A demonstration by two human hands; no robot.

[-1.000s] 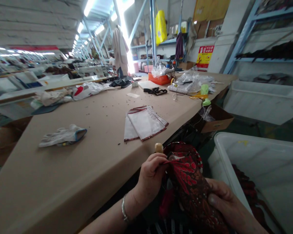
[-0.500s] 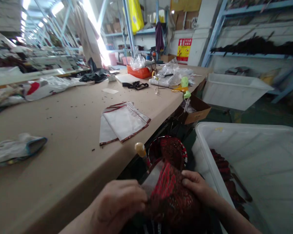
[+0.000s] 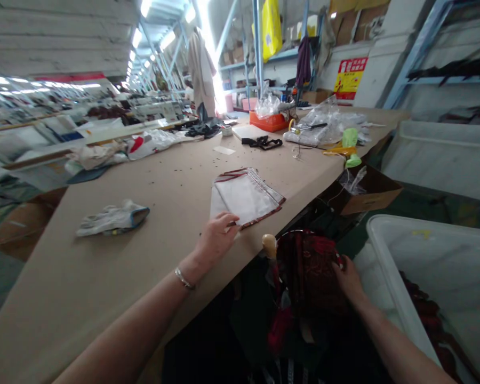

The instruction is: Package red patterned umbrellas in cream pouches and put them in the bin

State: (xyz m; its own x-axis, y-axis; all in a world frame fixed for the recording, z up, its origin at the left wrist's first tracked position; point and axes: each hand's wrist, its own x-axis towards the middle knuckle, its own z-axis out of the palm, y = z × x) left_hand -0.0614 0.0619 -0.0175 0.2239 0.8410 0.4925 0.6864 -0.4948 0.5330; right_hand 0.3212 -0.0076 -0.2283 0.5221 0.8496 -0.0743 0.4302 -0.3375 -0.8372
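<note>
My left hand (image 3: 216,237) is over the table, its fingers closed at the near corner of a small stack of white fabric panels (image 3: 250,197) with dark red binding. The hand hides that corner. My right hand (image 3: 348,277) grips the edge of a dark red patterned fabric piece (image 3: 316,272), which hangs below the table edge beside the white bin. Its lower part is lost in shadow. A rounded wooden knob (image 3: 269,245) stands up at the table edge, left of the fabric.
A work glove (image 3: 114,218) lies on the brown table (image 3: 176,202). Farther back are a black strap (image 3: 262,142), an orange tray (image 3: 268,121) and clear plastic bags (image 3: 328,128). A cardboard box (image 3: 370,194) and a white bin (image 3: 388,256) with dark red pieces stand at right.
My left hand has left the dark red fabric and moved forward to the white panels. My right hand still holds the fabric, now lower. The view has swung left.
</note>
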